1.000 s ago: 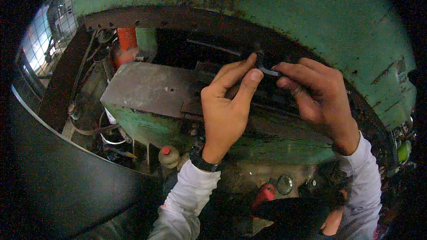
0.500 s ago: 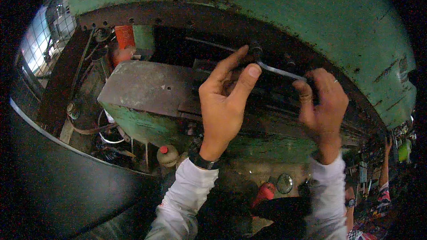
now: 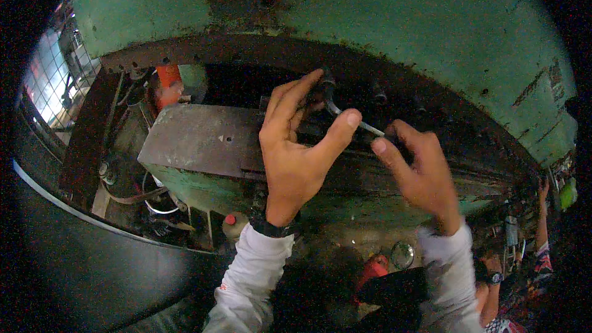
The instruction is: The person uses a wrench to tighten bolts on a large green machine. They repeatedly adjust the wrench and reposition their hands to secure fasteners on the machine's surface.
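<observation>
A silver wrench (image 3: pixel 372 129) runs from a bolt under the rusty lower edge (image 3: pixel 271 46) of a green machine panel down toward the right. My right hand (image 3: pixel 425 163) is closed around its outer end, slightly smeared by motion. My left hand (image 3: pixel 296 148) is held by the wrench's head with thumb and fingers spread apart. Its index fingertip reaches up beside the bolt (image 3: pixel 328 79), and I cannot tell whether it touches. The thumb is close to the wrench shaft. Another bolt (image 3: pixel 380 94) sticks out farther right along the same edge.
Below the panel lies a green machine bed with a flat grey-brown top (image 3: pixel 203 135). A red-capped jug (image 3: pixel 234 225) stands underneath. At the left are an orange part (image 3: pixel 168 80), hoses and a dark curved cover (image 3: pixel 111 253). Another person's arm (image 3: pixel 542 216) reaches up at the far right.
My right hand has moved left and down with the wrench, whose shaft now slopes more steeply. My left hand's fingers have spread wider. The whole view has shifted a little.
</observation>
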A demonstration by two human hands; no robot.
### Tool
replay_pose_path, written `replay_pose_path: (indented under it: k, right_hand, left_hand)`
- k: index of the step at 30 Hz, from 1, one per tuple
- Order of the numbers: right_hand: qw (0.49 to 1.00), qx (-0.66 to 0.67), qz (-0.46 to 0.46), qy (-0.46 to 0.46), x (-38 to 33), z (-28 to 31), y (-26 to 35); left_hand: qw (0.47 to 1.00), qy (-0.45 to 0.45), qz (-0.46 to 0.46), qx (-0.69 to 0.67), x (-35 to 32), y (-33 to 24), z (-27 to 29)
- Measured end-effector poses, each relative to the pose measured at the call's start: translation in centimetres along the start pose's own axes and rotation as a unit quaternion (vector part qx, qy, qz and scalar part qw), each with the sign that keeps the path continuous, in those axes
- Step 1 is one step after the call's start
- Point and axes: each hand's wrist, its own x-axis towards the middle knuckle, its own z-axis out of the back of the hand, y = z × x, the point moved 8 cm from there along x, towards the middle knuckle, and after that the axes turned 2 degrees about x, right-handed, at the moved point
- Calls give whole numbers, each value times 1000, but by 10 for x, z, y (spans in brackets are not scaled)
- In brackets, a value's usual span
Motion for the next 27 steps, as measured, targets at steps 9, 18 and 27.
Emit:
replay_pose_path:
  k: [9,18,27]
  right_hand:
    - [973,164,5,161,14,-10,-8]
    - [1000,18,11,-22,-19,-4,17]
    - [896,215,-116,372,-5,-34,-21]
  left_hand:
    - [1000,-6,2,24,-4,-11,-9]
    - [995,21,-75,65,-11,-37,-2]
    - [990,44,-107,86,-7,-31,-7]
